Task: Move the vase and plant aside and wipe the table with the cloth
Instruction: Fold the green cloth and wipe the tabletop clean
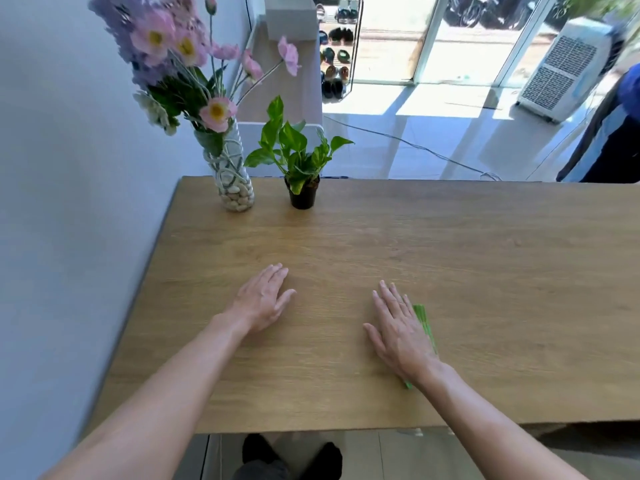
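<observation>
A glass vase [234, 183] filled with pale pebbles and pink and purple flowers stands at the far left corner of the wooden table [485, 271]. Just to its right stands a small green plant in a black pot [303, 194]. My left hand [261, 299] lies flat on the table, fingers straight, holding nothing. My right hand [403, 332] lies flat with straight fingers on top of a green cloth [424, 322], which shows only as a thin strip along the hand's right edge and by the wrist.
A pale wall runs along the table's left side. Beyond the far edge are a white cabinet [291, 98], a shoe rack [337, 46], a cable on the tiled floor and an air cooler [568, 71]. A person in dark blue [616, 133] stands at the far right.
</observation>
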